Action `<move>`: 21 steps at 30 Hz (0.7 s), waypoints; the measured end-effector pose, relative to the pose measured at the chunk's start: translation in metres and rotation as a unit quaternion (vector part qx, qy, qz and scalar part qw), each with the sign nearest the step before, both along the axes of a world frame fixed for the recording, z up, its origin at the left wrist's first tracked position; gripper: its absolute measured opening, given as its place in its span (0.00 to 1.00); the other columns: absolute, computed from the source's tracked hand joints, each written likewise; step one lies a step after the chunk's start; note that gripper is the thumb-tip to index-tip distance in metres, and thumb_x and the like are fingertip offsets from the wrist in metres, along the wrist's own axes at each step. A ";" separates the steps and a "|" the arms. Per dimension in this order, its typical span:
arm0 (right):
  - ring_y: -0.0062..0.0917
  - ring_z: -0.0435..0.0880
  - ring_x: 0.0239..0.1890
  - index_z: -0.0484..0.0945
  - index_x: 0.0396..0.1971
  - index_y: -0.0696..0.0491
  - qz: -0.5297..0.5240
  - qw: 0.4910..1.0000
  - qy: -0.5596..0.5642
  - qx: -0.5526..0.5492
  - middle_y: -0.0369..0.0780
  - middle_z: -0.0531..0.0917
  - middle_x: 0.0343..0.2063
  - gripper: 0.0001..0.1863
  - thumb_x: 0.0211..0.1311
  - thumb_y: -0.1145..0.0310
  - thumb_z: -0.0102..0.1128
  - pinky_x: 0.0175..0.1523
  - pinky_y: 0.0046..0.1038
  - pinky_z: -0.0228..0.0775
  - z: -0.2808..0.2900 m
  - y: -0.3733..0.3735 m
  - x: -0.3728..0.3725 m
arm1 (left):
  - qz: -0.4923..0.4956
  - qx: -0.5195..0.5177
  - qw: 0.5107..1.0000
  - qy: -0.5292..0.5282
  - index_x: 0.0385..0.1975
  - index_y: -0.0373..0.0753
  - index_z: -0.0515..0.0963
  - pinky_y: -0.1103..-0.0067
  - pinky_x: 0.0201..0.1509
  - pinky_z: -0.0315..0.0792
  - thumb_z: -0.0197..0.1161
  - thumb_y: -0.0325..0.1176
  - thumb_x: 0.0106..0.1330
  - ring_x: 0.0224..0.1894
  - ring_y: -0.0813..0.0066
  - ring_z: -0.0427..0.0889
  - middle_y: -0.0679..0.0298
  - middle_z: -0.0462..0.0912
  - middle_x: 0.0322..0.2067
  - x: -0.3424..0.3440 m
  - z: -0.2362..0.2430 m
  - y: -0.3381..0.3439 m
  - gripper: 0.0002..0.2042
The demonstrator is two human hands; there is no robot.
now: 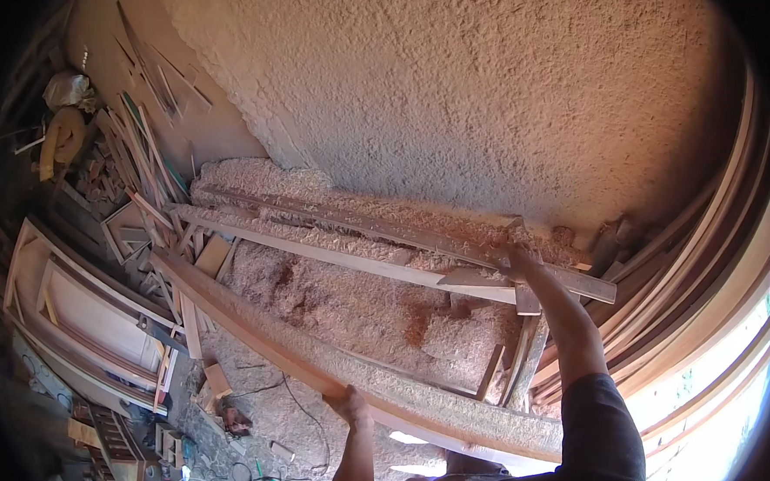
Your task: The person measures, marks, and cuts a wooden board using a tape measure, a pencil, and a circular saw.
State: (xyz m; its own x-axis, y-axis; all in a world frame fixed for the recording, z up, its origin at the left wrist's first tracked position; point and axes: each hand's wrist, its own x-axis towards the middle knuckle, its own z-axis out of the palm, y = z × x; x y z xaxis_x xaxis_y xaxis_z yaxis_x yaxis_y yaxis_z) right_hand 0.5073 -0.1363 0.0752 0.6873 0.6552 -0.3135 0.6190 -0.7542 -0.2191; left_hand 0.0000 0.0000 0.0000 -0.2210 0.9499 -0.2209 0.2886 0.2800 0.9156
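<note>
Head view: a long, shavings-dusted orange-brown wooden beam [378,381] sits within the left hand's [352,406] gripping fingers; the right hand [520,263] is dim, finger spread unclear.

Ahead of us rises a rough tan wall [462,96]. To our right we see long stacked boards [707,249] beside a bright opening [733,407]. On our left, a pale bag [69,91] sits just above a curved yellow tube [63,136], near jumbled wood scraps [101,178]. Thin strips [170,101] lean at upper left. Below, we find a panelled wooden frame [103,311], and a dark cord [296,403] trails over the floor [305,441].
</note>
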 end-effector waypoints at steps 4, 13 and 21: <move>0.46 0.69 0.68 0.64 0.70 0.35 0.085 0.996 0.028 -0.005 0.49 0.67 0.68 0.35 0.65 0.52 0.65 0.70 0.50 0.61 -0.018 0.017 0.040 | -0.002 0.061 0.998 0.024 0.66 0.25 0.55 0.59 0.63 0.74 0.61 0.24 0.61 0.56 0.43 0.77 0.37 0.70 0.57 -0.004 -0.011 0.008 0.33; 0.44 0.69 0.67 0.65 0.69 0.41 -0.070 0.969 -0.192 0.137 0.45 0.69 0.66 0.33 0.64 0.62 0.62 0.68 0.48 0.64 -0.032 0.037 0.055 | 0.006 0.069 0.996 0.048 0.63 0.24 0.57 0.57 0.60 0.74 0.63 0.26 0.59 0.54 0.41 0.78 0.36 0.72 0.54 -0.004 -0.009 0.011 0.33; 0.44 0.71 0.66 0.65 0.70 0.46 0.045 0.969 -0.162 0.180 0.44 0.71 0.65 0.33 0.64 0.64 0.61 0.66 0.49 0.67 -0.021 -0.013 -0.065 | -0.010 0.047 0.997 0.056 0.63 0.26 0.60 0.62 0.64 0.73 0.66 0.22 0.61 0.57 0.49 0.78 0.42 0.73 0.57 0.004 0.001 0.011 0.31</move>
